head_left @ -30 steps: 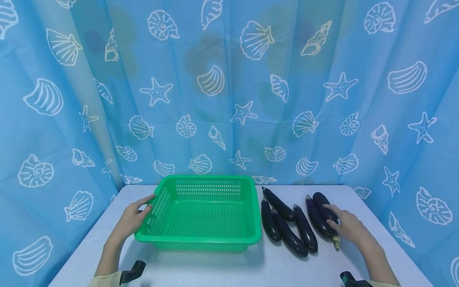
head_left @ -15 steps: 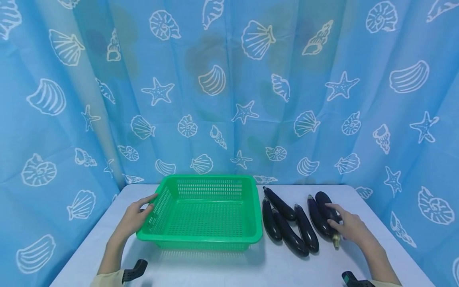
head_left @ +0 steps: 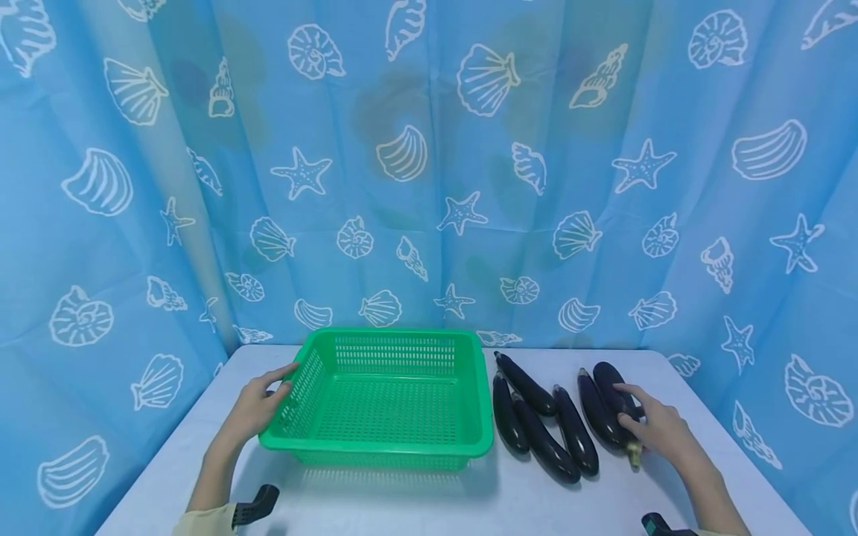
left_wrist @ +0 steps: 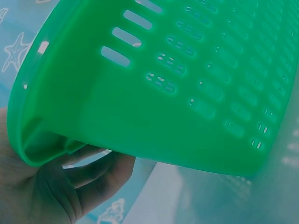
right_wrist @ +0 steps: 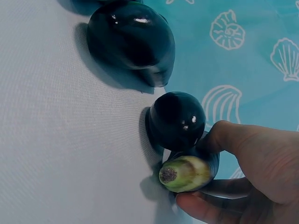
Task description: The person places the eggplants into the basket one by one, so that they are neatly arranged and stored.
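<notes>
Blue shell-printed curtain (head_left: 429, 268) backs a white table (head_left: 402, 514) where the left hand (head_left: 255, 406) grips a green perforated plastic basket (head_left: 375, 449) and the right hand (head_left: 661, 429) holds the glossy dark-purple eggplant (head_left: 608, 377) nearest the right edge, five matching eggplants (head_left: 546, 447) leftward, all outside the basket, none apparently lifted yet.

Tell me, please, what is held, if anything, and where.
The right hand grips the rightmost eggplant by its body, near the stem; the left hand touches the basket at its left rim, grip unclear.
</notes>
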{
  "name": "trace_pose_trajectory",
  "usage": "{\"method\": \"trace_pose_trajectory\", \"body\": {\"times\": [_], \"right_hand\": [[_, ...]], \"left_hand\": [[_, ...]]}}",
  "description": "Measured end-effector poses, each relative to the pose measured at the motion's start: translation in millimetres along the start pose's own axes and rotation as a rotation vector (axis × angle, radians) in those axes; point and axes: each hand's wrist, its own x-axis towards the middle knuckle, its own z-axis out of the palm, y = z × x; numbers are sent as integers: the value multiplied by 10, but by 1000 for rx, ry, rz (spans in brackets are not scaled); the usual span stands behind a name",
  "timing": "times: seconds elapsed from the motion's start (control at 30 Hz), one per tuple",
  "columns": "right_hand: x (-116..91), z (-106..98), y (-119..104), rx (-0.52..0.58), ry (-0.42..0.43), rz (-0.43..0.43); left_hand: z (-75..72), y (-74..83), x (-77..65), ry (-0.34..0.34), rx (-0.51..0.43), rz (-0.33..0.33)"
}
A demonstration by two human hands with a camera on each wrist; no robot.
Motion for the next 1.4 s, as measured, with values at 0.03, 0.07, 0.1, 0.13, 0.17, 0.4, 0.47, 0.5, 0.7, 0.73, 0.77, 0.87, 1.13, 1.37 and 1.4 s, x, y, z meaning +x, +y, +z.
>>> {"method": "trace_pose_trajectory", "body": {"times": [0.03,0.07,0.1,0.13,0.17,0.4,0.47,0.5,0.7,0.73,0.77,0.87,1.13,1.37,1.4], "right_hand": [[0,1,6,0,1,-1],[-2,1,10,-1,3,-1],[-3,1,13,-1,5,-2],[-4,0,15,0,5,0],[-6,-3,16,3,5,1],[-13,-32,14,12,21,14],[-11,-43,4,16,30,23],[-9,-52,-2,13,37,25],[-26,-120,-71,7,65,50],[-35,-129,-85,10,67,54],[-41,-138,-98,12,69,58],[-64,-153,-136,27,77,60],[-106,-178,-222,61,105,64],[-113,-196,-280,80,112,61],[-116,-200,-294,82,115,59]], "left_hand": [[2,4,0,0,-1,0],[4,7,-1,1,1,4],[5,12,-3,2,0,4],[6,13,-4,3,0,5],[8,17,-6,5,-1,6],[3,27,-25,6,-3,3],[2,25,-28,4,-7,-2],[1,25,-28,4,-8,-3],[5,0,-24,9,-10,12],[7,-6,-25,10,-12,15],[11,-12,-27,12,-13,19],[19,-27,-33,19,-13,30],[20,-9,-31,23,-17,34],[9,-13,-15,8,-24,19],[7,-16,-15,7,-27,16]]}}
